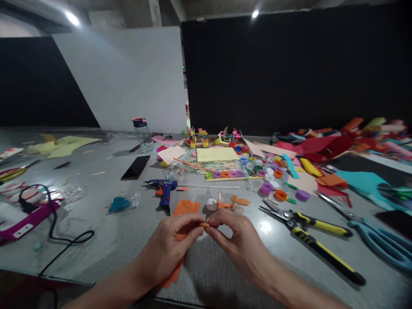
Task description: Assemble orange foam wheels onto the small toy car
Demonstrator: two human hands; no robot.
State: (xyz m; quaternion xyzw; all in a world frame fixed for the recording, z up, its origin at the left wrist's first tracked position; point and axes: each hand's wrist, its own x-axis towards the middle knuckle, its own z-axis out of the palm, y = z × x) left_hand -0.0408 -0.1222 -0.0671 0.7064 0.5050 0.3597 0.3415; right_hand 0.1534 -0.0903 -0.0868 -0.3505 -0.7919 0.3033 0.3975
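Observation:
Between my fingertips is a small orange piece (204, 225), pinched from both sides; its exact kind is too small to make out. My left hand (174, 240) closes on its left end, thumb against forefinger. From the right, my right hand (236, 234) grips the other end the same way. Under and behind my left hand lies an orange sheet (187, 207), partly covered by it. Just beyond my hands sit a white round cap (211, 204) and a small orange-and-white assembly (222, 203), with orange cut pieces (240, 200) beside it.
A blue glue gun (165, 192) lies left of centre, near a phone (135, 167) and a bottle (143, 135). Yellow-black snips (309, 238) and blue-handled scissors (380, 236) lie right. Coloured caps (266, 188) and paper spread behind. A purple power strip (28, 221) trails a black cord left.

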